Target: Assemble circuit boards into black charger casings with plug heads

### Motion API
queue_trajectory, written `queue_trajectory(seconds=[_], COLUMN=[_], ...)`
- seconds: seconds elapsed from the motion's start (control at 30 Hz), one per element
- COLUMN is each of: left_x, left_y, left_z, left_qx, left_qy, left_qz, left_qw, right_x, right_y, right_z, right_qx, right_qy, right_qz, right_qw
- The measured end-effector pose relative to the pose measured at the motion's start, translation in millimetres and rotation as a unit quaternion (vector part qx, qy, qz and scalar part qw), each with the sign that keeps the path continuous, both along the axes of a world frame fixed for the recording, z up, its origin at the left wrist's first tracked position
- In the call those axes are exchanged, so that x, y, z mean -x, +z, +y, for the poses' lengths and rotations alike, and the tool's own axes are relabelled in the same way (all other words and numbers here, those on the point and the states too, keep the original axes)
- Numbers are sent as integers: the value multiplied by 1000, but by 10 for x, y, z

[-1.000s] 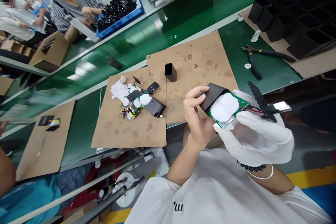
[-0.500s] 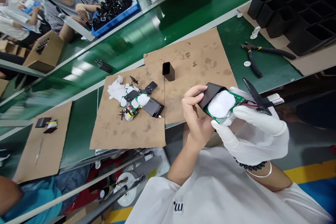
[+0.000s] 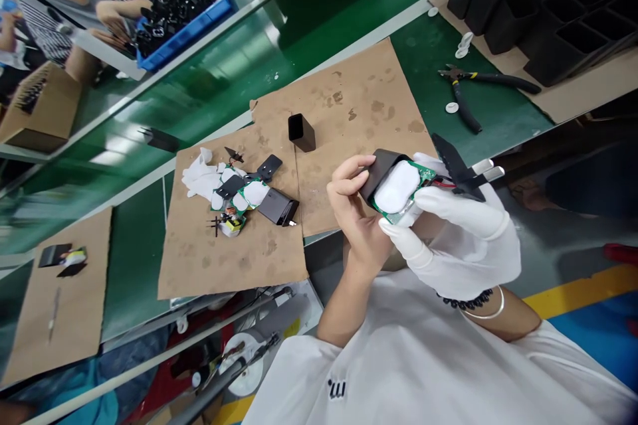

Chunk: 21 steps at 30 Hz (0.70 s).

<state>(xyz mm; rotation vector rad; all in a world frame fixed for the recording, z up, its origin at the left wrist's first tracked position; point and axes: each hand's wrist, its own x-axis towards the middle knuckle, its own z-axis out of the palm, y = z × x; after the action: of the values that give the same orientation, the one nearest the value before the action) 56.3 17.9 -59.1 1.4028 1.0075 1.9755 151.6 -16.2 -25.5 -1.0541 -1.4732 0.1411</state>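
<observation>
My bare left hand (image 3: 356,212) is closed on a black plastic housing (image 3: 376,172), fingers wrapped over its end. My right hand (image 3: 458,239), in a white glove, grips a green circuit board (image 3: 423,176) topped with a white foam pad (image 3: 396,187); the board sits partly inside the housing. Red wires lead from the board to a black plug plate (image 3: 456,163) with metal prongs, resting on the gloved fingers. Both hands are held in front of my chest, just off the bench edge.
On brown cardboard (image 3: 349,113) stand a small black housing (image 3: 302,131) and a pile of boards, pads and black parts (image 3: 244,192). Pliers (image 3: 466,89) lie on the green bench. Black trays (image 3: 543,20) sit far right. A person works by a blue bin (image 3: 179,10).
The board has gone a little further into the black housing. The view has shifted, so everything sits lower-left in the frame; my hands keep the same grip.
</observation>
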Motion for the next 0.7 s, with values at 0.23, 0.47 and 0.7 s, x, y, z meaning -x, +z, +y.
queue_trajectory(seconds=[0.23, 0.47, 0.7], left_x=[5, -13, -15], left_y=[-6, 31, -59], left_z=[0, -20, -16], left_qx=[10, 16, 20], left_qy=[-11, 3, -2], left_qz=[1, 13, 9], left_qw=[1000, 1000, 1000], right_x=[0, -23, -61], right_y=[14, -42, -53], right_z=[6, 9, -1], right_qx=[-20, -24, -15], right_qy=[4, -4, 2], right_qz=[7, -5, -14], right_qw=[1000, 1000, 1000])
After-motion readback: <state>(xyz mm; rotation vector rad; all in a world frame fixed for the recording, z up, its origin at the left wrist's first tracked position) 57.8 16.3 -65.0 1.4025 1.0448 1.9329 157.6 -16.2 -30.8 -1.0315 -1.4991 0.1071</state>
